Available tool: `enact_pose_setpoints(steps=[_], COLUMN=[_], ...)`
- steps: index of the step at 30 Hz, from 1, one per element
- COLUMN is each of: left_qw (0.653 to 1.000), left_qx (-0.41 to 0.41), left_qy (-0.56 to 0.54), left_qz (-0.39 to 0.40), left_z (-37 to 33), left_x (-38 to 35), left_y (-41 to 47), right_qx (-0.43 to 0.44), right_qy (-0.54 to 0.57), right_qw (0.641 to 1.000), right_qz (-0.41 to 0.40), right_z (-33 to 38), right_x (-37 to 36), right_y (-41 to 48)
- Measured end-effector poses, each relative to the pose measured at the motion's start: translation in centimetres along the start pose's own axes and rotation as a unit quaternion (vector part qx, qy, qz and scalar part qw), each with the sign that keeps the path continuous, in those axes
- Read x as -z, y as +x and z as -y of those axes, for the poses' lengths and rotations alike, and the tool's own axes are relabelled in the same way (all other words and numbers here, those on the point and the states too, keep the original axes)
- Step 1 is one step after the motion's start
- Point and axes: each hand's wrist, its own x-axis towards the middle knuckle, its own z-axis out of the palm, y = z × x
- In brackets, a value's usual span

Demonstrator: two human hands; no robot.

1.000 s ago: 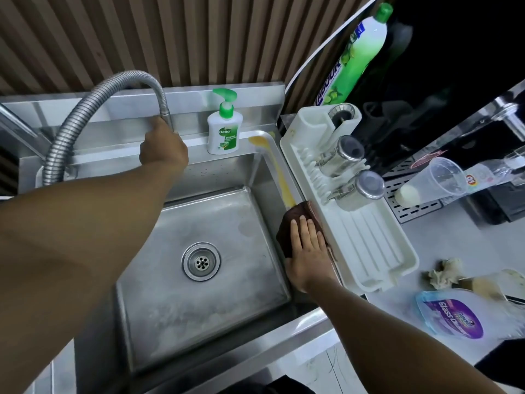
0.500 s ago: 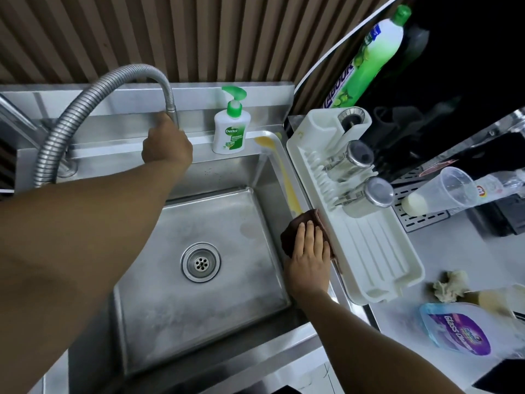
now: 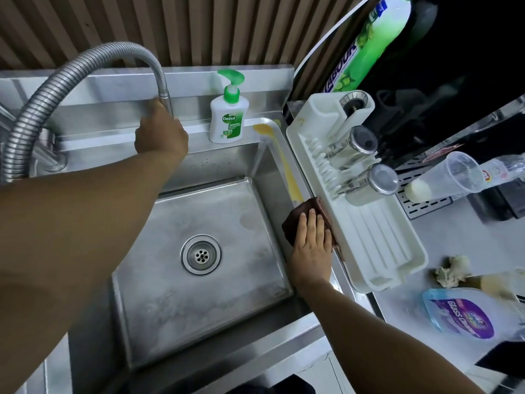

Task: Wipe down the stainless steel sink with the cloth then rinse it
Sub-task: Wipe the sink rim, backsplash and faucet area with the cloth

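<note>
Little has shifted since the earlier frames: both hands keep their stations and the view has only drifted slightly.

**Hands.** The left hand (image 3: 160, 135) is curled round the outlet end of the flexible ribbed steel tap hose (image 3: 56, 81), above the back rim of the stainless steel sink (image 3: 199, 206). No water shows. The right hand (image 3: 311, 251) lies flat, fingers straight, pressing the dark brown cloth (image 3: 295, 220) onto the sink's right rim, hard against the long side of the white plastic drying rack (image 3: 377, 240).

**Step in hand.** This is judged to be the wiping stage, with the rinse not yet begun. A yellow streak (image 3: 287, 169) runs along the right rim from the back right corner to the cloth's far edge — the two appear to touch. The basin floor around the round steel drain (image 3: 201, 254) looks dull and filmy.

**Next move.** It calls for a firm push of the cloth along the rim toward the back right corner, over the streak, without nudging the rack. The left hand is well placed to aim the hose afterwards.

**Legible writing.**
- The white pump bottle with green cap (image 3: 229, 120) on the back rim reads "Dettol" and "ORIGINAL".
- The purple-labelled pouch (image 3: 460, 317) on the counter reads "Glass" — the next word is blurred.
- The tall green bottle (image 3: 377, 38) shows only "…ABOUR".
</note>
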Motion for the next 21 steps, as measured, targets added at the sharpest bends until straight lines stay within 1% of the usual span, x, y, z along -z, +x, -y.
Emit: enact_pose_setpoints(steps=[6, 9, 13, 15, 21], left_qw=[1.0, 1.0, 1.0, 1.0, 0.999], left_qx=[-0.009, -0.018, -0.029, -0.03, -0.037], left_qy=[-0.001, 0.005, 0.003, 0.007, 0.011], left_qz=[0.002, 0.002, 0.002, 0.003, 0.013], left_z=[0.3, 0.4, 0.7, 0.9, 1.0], left_x=[0.0, 0.2, -0.1, -0.1, 0.2], left_y=[0.0, 0.0, 0.2, 0.2, 0.2], right_qx=[0.0, 0.004, -0.001, -0.004, -0.009], right_qy=[-0.01, -0.014, -0.011, -0.012, -0.02], right_qw=[0.999, 1.0, 1.0, 1.0, 1.0], right_qz=[0.034, 0.022, 0.001, 0.011, 0.017], right_z=[0.5, 0.3, -0.9, -1.3, 0.0], right_x=[0.6, 0.2, -1.0, -1.1, -0.2], right_y=[1.1, 0.7, -2.1, -2.8, -0.4])
